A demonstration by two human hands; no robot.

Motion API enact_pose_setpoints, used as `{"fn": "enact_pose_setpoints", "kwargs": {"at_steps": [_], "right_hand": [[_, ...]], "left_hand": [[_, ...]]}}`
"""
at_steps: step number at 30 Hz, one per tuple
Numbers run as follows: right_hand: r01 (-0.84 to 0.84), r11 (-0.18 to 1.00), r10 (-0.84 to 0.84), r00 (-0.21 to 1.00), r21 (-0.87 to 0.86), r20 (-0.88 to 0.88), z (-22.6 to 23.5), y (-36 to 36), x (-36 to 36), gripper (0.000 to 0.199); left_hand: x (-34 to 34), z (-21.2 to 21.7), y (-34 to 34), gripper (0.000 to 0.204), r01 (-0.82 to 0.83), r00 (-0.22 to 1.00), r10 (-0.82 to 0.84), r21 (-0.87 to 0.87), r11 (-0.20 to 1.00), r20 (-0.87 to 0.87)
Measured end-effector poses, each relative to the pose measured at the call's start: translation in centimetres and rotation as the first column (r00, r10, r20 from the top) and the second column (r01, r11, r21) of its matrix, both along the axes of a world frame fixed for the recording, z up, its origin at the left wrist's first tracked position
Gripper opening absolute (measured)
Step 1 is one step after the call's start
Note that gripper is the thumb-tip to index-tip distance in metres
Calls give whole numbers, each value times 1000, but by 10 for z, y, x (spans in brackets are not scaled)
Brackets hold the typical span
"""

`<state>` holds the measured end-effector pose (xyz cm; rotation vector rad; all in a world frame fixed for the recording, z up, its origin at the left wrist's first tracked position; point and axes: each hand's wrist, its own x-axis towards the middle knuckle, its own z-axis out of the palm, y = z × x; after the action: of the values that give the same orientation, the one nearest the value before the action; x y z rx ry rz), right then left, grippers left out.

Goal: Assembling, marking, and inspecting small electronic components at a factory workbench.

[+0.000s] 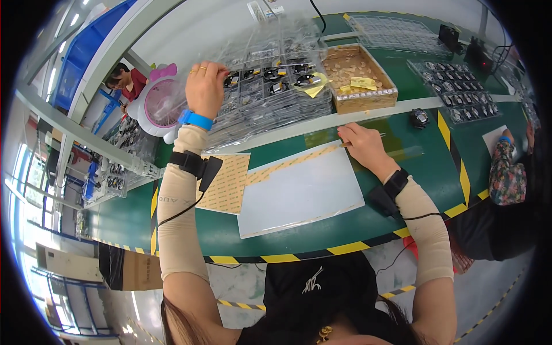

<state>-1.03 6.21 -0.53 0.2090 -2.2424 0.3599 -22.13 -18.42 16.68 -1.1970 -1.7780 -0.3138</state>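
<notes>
My left hand (205, 89), with its fingers curled together, is at the left end of stacked clear plastic trays (270, 109). Right by its fingertips lies a small round black part (232, 79) in the top tray; whether the fingers grip it is hidden. Several like parts with yellow tabs sit in that tray. My right hand (365, 146) is closed on a thin, pointed tool (382, 135) that sticks out past the knuckles. Its fingertips are at the top right corner of a white backing sheet (302, 192), which carries a strip of tan adhesive stickers (296, 163).
A tan sticker sheet (224, 187) lies left of the white one. Behind stands a cardboard box (365, 103) with small tan pieces. To the right are a round black part (420, 118) and a filled tray (460, 95). A pink-and-white fan (160, 106) and other people are nearby.
</notes>
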Motion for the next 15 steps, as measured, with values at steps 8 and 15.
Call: {"fn": "enact_pose_setpoints", "kwargs": {"at_steps": [8,15], "right_hand": [[-38,235,251,968,-971,23,39,46,5,39],[-45,-183,563,814,-982,-142,84,37,38,66]], "left_hand": [[55,8,3,10,78,990,-78,-4,997,-115],[105,-10,-39,15,73,997,-72,35,997,-37]]}}
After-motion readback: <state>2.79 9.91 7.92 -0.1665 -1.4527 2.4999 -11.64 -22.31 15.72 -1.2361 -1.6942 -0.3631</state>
